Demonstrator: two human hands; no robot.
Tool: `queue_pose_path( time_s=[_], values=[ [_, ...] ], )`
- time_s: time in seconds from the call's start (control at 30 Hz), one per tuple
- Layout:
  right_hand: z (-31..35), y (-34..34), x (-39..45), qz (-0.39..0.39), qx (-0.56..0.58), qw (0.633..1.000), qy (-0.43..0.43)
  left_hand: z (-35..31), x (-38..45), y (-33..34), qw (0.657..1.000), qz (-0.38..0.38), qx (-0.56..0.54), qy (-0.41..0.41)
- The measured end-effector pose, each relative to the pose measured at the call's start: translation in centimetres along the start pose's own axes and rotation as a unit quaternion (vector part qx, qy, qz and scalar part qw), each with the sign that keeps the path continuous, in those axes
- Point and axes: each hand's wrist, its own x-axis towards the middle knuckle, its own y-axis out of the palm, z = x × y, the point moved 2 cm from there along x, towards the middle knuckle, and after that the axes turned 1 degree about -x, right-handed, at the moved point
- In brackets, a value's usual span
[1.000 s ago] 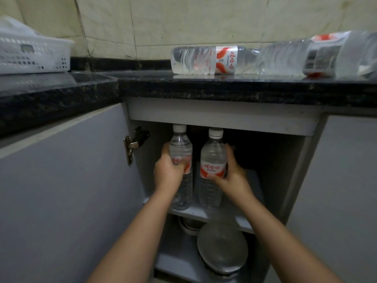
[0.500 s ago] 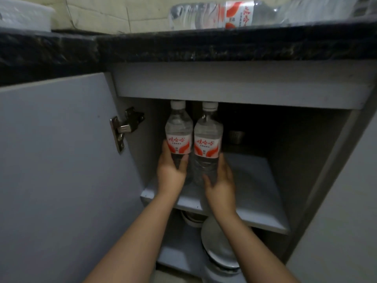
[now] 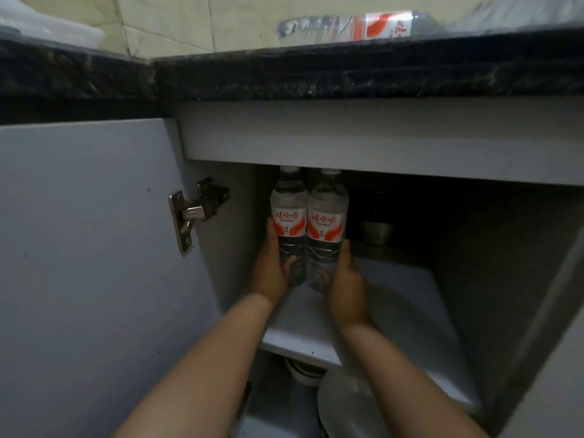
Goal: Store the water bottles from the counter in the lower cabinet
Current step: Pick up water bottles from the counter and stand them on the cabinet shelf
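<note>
Two clear water bottles with red-and-white labels stand upright, side by side and touching, at the back left of the cabinet shelf [image 3: 410,311]. My left hand [image 3: 273,270] grips the lower part of the left bottle [image 3: 289,216]. My right hand [image 3: 344,279] grips the lower part of the right bottle [image 3: 327,219]. Whether their bases rest on the shelf is hidden by my hands. Another bottle [image 3: 347,26] lies on its side on the dark counter [image 3: 347,71] above.
The cabinet door [image 3: 88,263] stands open at the left, its metal hinge [image 3: 192,213] showing. A metal perforated container [image 3: 376,230] sits at the back of the shelf. Below the shelf lie a lid [image 3: 350,406] and bowls [image 3: 303,371].
Both hands have pushed the two bottles deeper into the cabinet and brought them together until they touch. My view has dropped lower and closer to the cabinet opening.
</note>
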Motion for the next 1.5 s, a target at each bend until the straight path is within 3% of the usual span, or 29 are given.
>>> queue_pose_path(
  time_s=[0.3,0.47,0.57,0.67,0.77,0.83,0.97,1.07,1.33,1.5],
  values=[
    [-0.3,1.1,4.0,-0.015,-0.053,0.998,0.002,1.2,3.3,-0.1,0.999,0.009,-0.046,0.028],
    [-0.3,1.4,3.8,0.000,0.035,0.999,0.024,1.7,3.2,0.1,0.999,0.022,-0.042,0.012],
    [-0.1,1.1,3.5,0.010,0.008,1.000,0.010,1.0,2.8,0.3,0.999,-0.008,-0.033,0.010],
    [0.3,0.4,2.7,0.011,-0.112,0.993,-0.043,0.1,1.9,0.5,0.996,-0.032,0.085,-0.018],
    [0.5,-0.7,0.5,0.042,-0.206,0.975,-0.067,-0.6,-1.0,1.4,0.953,0.028,0.303,-0.010],
    [0.8,-1.9,-1.5,0.020,-0.238,0.965,-0.106,-1.6,-3.4,1.5,0.947,0.006,0.318,0.033],
    [2.1,-4.8,-4.9,-0.057,-0.276,0.949,-0.142,-4.0,-6.4,0.9,0.921,0.061,0.382,0.032],
    [4.3,-7.2,-5.9,-0.041,-0.263,0.953,-0.145,-7.7,-7.3,-0.5,0.938,0.083,0.337,0.018],
    [13.2,-17.7,-8.5,0.047,-0.232,0.969,-0.072,-20.6,-8.7,-7.2,0.904,0.185,0.373,-0.098],
    [20.5,-26.8,-7.7,0.083,-0.223,0.970,-0.056,-31.5,-7.2,-12.1,0.897,0.198,0.369,-0.143]
  ],
)
